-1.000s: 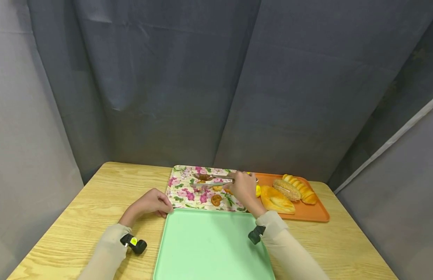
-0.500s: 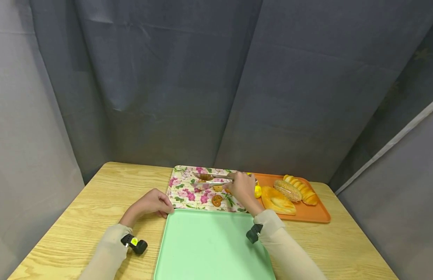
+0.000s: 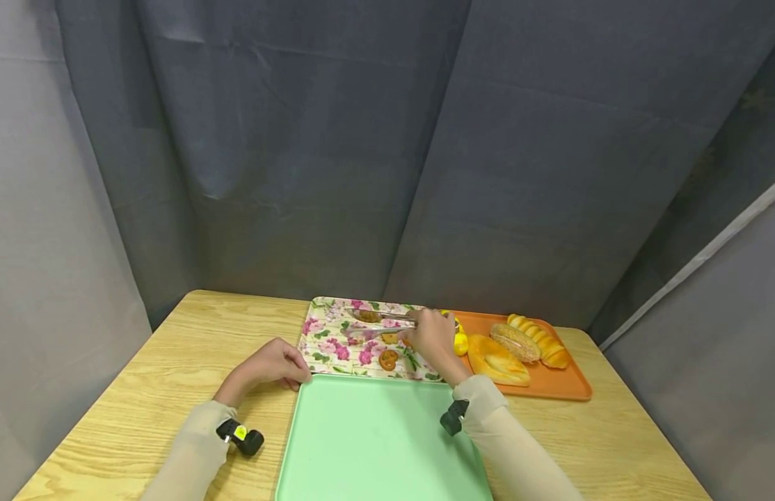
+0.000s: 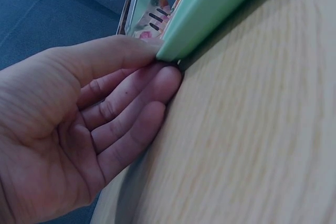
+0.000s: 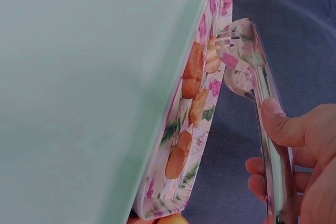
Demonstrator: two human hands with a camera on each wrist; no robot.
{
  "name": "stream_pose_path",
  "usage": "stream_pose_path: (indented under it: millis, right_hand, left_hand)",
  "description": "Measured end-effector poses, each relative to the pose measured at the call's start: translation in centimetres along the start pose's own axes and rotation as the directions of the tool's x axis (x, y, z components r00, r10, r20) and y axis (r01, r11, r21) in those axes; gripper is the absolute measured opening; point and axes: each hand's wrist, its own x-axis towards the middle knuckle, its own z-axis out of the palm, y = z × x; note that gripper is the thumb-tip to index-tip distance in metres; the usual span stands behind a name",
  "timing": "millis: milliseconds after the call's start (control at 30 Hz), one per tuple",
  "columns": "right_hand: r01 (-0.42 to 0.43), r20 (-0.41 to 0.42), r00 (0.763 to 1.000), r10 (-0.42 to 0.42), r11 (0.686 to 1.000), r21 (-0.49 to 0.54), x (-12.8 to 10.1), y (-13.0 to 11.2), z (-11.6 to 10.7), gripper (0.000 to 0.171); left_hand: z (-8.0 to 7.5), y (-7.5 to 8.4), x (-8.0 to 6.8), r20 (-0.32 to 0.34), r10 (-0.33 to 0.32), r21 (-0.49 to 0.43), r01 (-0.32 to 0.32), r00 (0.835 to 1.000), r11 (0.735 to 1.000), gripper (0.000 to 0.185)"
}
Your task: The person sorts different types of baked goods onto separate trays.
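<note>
My right hand [image 3: 433, 339] grips a pair of metal tongs [image 5: 270, 140], whose two arms stand spread apart over the floral tray [image 3: 325, 351]. One tong end is slotted, the other spoon-like. Several small brown cookies lie in that tray, among them a round pretzel-like cookie [image 3: 388, 359] near its front edge. One cookie [image 5: 212, 56] is by the tong ends; whether they touch it I cannot tell. At the near left, my left hand [image 4: 100, 114] pinches the corner of the light green tray [image 3: 381, 438], thumb on the rim and fingertips underneath.
Right of the floral tray, an orange tray [image 3: 553, 381] bears a flat golden bread [image 3: 497, 360], a seeded roll [image 3: 515, 342], a ridged loaf [image 3: 540, 341] and yellow items [image 3: 460, 343] partly behind my right hand. A grey curtain [image 3: 300, 174] hangs behind the wooden table [image 3: 237, 320].
My right wrist has shifted very slightly left, with the tongs staying over the floral tray. The left hand keeps its place at the green tray's corner.
</note>
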Motion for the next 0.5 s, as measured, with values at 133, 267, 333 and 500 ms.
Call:
stream_pose_path:
  millis: [133,267,333,500]
  right_hand:
    - [0.015,-0.008,1.0,-0.015,1.0,-0.014,-0.07,0.12,-0.23,0.044]
    - [0.024,-0.007,1.0,-0.024,1.0,-0.017,-0.13,0.24,-0.47,0.041]
    - [0.016,0.001,1.0,-0.016,1.0,-0.02,-0.16,0.32,-0.54,0.04]
    - [-0.013,0.027,1.0,0.014,1.0,-0.022,-0.28,0.5,-0.81,0.043]
  left_hand:
    - [0.01,-0.02,0.05,-0.002,-0.001,-0.003,0.001,1.0,1.0,0.012]
    - [-0.06,-0.05,0.07,-0.002,-0.005,-0.003,0.005,1.0,1.0,0.013]
    - [-0.07,-0.01,0.05,-0.001,-0.004,-0.003,0.004,1.0,1.0,0.013]
    - [-0.03,-0.04,0.06,-0.006,-0.009,-0.003,0.009,1.0,1.0,0.014]
